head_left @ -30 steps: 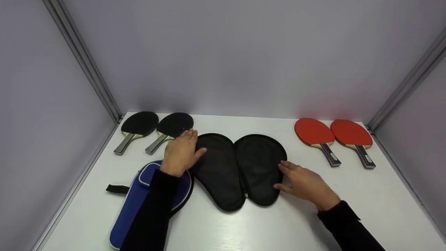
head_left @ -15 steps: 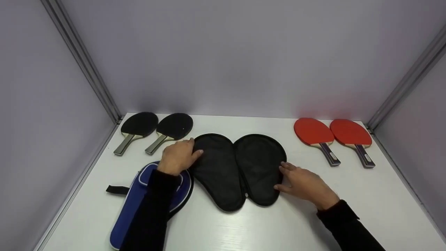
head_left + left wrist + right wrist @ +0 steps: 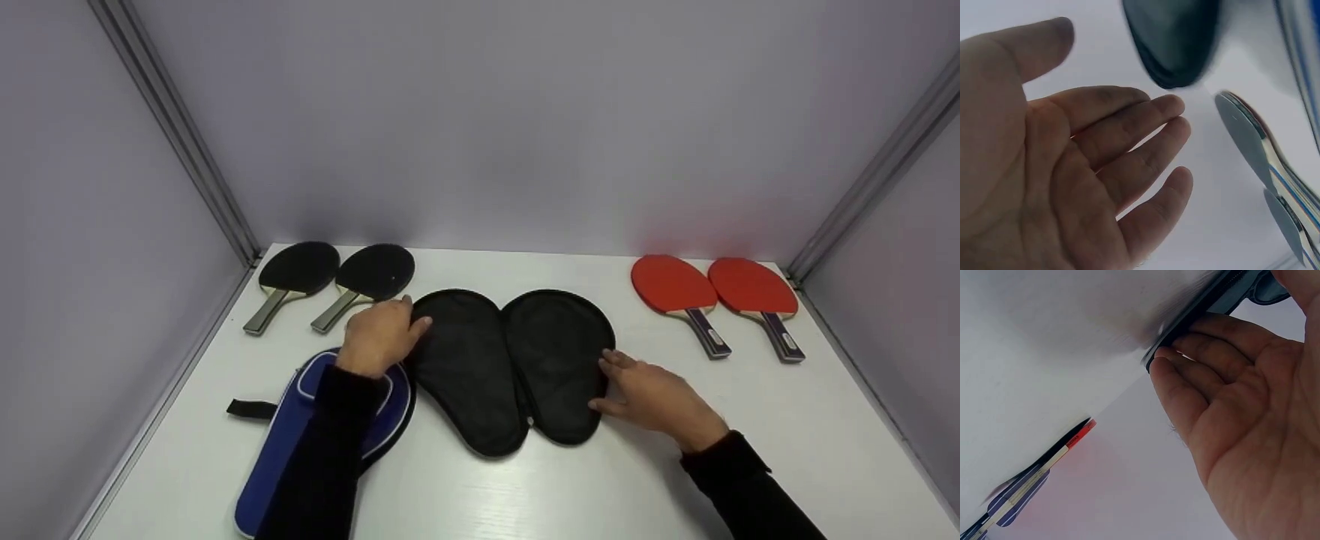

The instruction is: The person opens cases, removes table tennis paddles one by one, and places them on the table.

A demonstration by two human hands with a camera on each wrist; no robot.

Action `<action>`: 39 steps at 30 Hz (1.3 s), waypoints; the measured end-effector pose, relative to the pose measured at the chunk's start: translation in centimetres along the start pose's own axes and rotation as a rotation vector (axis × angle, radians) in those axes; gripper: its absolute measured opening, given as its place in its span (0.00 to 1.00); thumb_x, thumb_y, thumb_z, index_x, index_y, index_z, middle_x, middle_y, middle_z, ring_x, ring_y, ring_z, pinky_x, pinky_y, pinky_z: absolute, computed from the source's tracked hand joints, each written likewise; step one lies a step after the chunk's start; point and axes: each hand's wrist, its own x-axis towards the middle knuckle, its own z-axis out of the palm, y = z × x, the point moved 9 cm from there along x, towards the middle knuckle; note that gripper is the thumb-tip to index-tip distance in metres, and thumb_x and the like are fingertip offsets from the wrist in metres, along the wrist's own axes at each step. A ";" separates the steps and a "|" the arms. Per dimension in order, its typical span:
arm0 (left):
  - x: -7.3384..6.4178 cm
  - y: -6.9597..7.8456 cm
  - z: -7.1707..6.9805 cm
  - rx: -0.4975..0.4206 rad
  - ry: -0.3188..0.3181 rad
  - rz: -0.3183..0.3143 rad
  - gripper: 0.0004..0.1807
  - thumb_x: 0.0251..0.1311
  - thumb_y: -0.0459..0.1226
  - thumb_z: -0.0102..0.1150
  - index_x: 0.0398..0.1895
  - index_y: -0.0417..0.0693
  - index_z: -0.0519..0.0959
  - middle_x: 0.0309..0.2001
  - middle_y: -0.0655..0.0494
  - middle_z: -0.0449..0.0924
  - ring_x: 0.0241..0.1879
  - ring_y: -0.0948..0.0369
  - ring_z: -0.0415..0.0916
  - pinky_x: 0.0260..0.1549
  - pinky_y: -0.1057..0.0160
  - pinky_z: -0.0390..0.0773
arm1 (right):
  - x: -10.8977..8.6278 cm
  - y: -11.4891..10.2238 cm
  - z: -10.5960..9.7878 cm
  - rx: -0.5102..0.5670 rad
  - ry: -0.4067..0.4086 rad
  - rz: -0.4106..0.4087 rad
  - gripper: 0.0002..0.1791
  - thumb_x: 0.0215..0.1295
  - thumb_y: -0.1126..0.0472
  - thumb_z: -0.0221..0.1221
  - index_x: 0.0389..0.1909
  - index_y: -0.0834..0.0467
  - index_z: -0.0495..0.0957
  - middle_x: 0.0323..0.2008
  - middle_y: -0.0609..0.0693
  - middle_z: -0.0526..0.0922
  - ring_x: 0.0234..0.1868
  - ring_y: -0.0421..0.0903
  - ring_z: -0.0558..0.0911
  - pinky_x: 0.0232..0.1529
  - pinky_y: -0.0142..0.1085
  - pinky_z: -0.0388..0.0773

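Note:
An unzipped paddle case [image 3: 559, 360] lies spread flat in the middle of the table, its two black halves side by side and a zipper pull near the bottom. My left hand [image 3: 379, 337] is at the upper left edge of the case, palm down, holding nothing. In the left wrist view its fingers [image 3: 1129, 126] are loosely extended, with the thumb apart. At the right edge of the case is my right hand [image 3: 656, 397]. The right wrist view has its fingertips [image 3: 1163, 363] right at the case's edge, gently bent, not gripping it.
A blue case [image 3: 281, 435] with white piping lies at the left, partly under the left sleeve; a black strap [image 3: 252, 409] sticks out from it. Two black-faced table tennis paddles [image 3: 375, 271] lie back left. Two red-faced paddles [image 3: 675, 283] lie back right. Walls enclose the back and sides.
The left hand has drawn back slightly toward the person and left, off the near black paddle's edge. The right hand and the spread case stay in place.

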 end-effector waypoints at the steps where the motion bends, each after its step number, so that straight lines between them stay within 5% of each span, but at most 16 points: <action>1: 0.1 -0.2 0.2 0.010 -0.006 -0.013 0.36 0.91 0.54 0.57 0.81 0.31 0.79 0.69 0.30 0.90 0.65 0.33 0.92 0.59 0.31 0.93 | 0.0 0.0 0.0 -0.001 0.001 -0.001 0.44 0.77 0.42 0.77 0.77 0.72 0.81 0.80 0.71 0.82 0.77 0.68 0.87 0.69 0.61 0.92; 7: 0.4 -0.5 0.9 0.005 -0.044 -0.013 0.36 0.93 0.54 0.53 0.80 0.30 0.78 0.67 0.28 0.90 0.64 0.32 0.91 0.59 0.30 0.93 | 0.0 -0.2 -0.1 -0.007 0.013 -0.011 0.44 0.77 0.42 0.78 0.76 0.72 0.82 0.79 0.71 0.83 0.75 0.68 0.88 0.67 0.60 0.93; 12: 0.2 0.2 -0.4 -0.019 0.019 0.032 0.35 0.93 0.54 0.52 0.79 0.31 0.80 0.68 0.30 0.90 0.66 0.33 0.91 0.61 0.31 0.92 | 0.0 -0.2 -0.2 -0.020 0.019 -0.027 0.44 0.76 0.41 0.78 0.76 0.71 0.83 0.79 0.71 0.83 0.74 0.67 0.89 0.65 0.59 0.94; 23: -0.6 2.2 -3.1 -0.199 0.123 0.133 0.33 0.93 0.52 0.54 0.86 0.38 0.77 0.81 0.38 0.82 0.79 0.38 0.83 0.76 0.35 0.86 | 0.0 -0.3 -0.2 -0.028 0.019 -0.049 0.44 0.77 0.40 0.77 0.76 0.71 0.83 0.79 0.70 0.83 0.75 0.67 0.88 0.65 0.59 0.94; 34: -0.6 4.1 -3.6 -0.410 0.156 0.271 0.31 0.97 0.51 0.45 0.92 0.49 0.71 0.88 0.46 0.75 0.88 0.43 0.73 0.89 0.40 0.73 | 0.0 -1.2 -0.1 -0.008 0.027 -0.101 0.42 0.78 0.42 0.77 0.77 0.70 0.83 0.80 0.69 0.82 0.79 0.66 0.86 0.71 0.58 0.91; 39: -0.6 5.3 -3.5 -0.435 0.156 0.330 0.31 0.97 0.52 0.45 0.92 0.52 0.70 0.88 0.49 0.75 0.89 0.46 0.73 0.91 0.42 0.71 | 0.1 -1.8 0.4 0.035 0.004 -0.108 0.43 0.79 0.41 0.76 0.79 0.69 0.81 0.83 0.68 0.80 0.80 0.67 0.85 0.72 0.60 0.90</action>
